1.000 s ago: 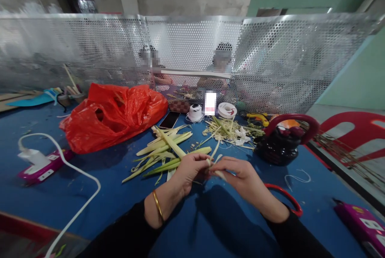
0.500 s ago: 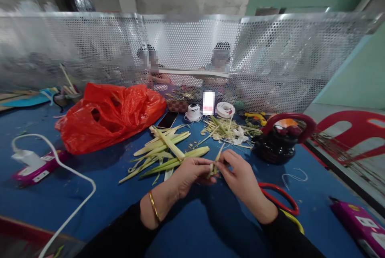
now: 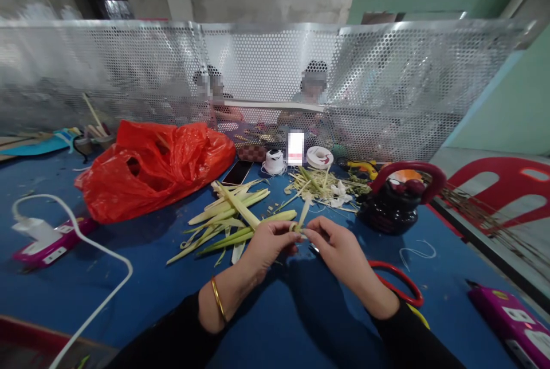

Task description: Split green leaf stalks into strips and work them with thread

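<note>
My left hand (image 3: 272,240), with a gold bangle at the wrist, is closed, thumb and fingers pinching a folded pale-green leaf strip (image 3: 304,212). One end of the strip stands up between my hands. My right hand (image 3: 339,247) is closed too, its thumb and fingertips pinched against the folded part from the right; the fingers hide most of the fold. Left of the strip lies a loose pile of long pale-green leaves (image 3: 234,203). Beside my right forearm is a red loop handle (image 3: 404,278), with some yellow showing below it.
A red plastic bag (image 3: 158,168), a phone (image 3: 238,173), white thread (image 3: 275,163), a ribbon spool (image 3: 319,157) and plant scraps (image 3: 320,185) line the back. Right stand a black, red-handled pot (image 3: 391,208) and a purple device (image 3: 509,323). Left lies a power strip (image 3: 55,246).
The leaf strip's standing end has shifted left and is more upright. Its folded part now sits closer in my left fingers, and my right fingertips have turned slightly. The view has shifted a little.
</note>
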### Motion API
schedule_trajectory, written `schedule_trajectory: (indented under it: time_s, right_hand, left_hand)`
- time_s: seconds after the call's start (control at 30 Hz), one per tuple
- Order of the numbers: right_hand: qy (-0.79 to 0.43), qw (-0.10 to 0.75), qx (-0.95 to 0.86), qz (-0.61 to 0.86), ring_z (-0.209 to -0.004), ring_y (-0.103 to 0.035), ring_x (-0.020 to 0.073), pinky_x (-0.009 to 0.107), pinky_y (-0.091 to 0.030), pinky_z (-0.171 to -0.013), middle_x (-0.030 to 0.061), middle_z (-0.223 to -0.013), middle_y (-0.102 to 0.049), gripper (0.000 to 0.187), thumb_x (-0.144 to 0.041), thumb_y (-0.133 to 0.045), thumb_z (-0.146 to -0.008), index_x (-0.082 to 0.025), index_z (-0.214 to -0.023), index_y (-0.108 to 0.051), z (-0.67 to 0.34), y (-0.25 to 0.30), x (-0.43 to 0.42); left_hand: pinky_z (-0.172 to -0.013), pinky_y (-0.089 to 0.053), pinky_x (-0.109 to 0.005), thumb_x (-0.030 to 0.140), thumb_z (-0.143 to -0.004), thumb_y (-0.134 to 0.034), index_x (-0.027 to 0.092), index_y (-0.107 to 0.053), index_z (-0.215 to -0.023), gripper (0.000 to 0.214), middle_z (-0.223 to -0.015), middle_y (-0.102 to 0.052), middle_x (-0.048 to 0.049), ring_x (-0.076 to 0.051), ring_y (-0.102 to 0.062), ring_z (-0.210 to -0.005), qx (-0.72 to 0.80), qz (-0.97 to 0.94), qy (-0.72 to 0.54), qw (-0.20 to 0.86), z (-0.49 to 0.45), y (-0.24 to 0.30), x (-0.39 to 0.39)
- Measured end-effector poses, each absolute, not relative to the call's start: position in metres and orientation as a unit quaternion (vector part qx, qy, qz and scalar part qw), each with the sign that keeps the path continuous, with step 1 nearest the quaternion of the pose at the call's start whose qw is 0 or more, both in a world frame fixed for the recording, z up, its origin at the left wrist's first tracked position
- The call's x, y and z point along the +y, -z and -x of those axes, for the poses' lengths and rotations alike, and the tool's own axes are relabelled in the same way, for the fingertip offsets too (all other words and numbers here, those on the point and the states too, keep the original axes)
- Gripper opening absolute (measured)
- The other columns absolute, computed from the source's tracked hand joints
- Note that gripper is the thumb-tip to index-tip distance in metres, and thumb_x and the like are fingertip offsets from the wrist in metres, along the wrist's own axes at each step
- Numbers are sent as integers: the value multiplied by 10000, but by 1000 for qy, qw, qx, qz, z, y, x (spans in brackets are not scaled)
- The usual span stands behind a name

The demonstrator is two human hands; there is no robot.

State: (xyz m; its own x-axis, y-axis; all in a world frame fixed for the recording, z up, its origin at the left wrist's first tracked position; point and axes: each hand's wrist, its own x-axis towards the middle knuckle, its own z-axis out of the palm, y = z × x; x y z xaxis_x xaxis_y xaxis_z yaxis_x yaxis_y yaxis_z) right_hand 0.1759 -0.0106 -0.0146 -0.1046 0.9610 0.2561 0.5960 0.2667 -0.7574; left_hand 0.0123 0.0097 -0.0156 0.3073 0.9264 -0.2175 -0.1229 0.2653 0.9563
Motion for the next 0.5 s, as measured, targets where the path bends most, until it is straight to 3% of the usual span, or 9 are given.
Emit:
schedule_trajectory:
  time_s: [0.1, 0.23, 0.5]
  right_hand:
    - [-283, 382, -706, 526, -679, -585, 169, 263, -435, -618, 16, -750, -666, 197, -366, -540, -856, -204, -873, -651, -185, 4, -10]
    - [-343, 379, -697, 502, -781, -627, 197, 289, -466, -710, 39, -825, -712, 205, -351, -572, -821, -199, -862, -703, -192, -8, -9]
    - [-545, 393, -591, 446, -760, -632, 172, 281, -478, -729, 35, -835, -714, 178, -323, -733, -721, -189, -838, -721, -196, -14, -16]
  left_hand:
    - [-549, -423, -208, 298, -584, -796, 120, -735, -778, 271, -666, -659, -30, -78, -532, -517, 450, -462, -384, 661, -9, 16, 14]
    - [-552, -436, -228, 252, -581, -766, 112, -737, -763, 231, -639, -662, -41, -82, -518, -500, 442, -486, -356, 665, -7, 15, 15]
    - [-556, -463, -244, 216, -538, -771, 105, -701, -773, 269, -641, -674, -46, -94, -543, -494, 444, -474, -357, 671, -9, 11, 13]
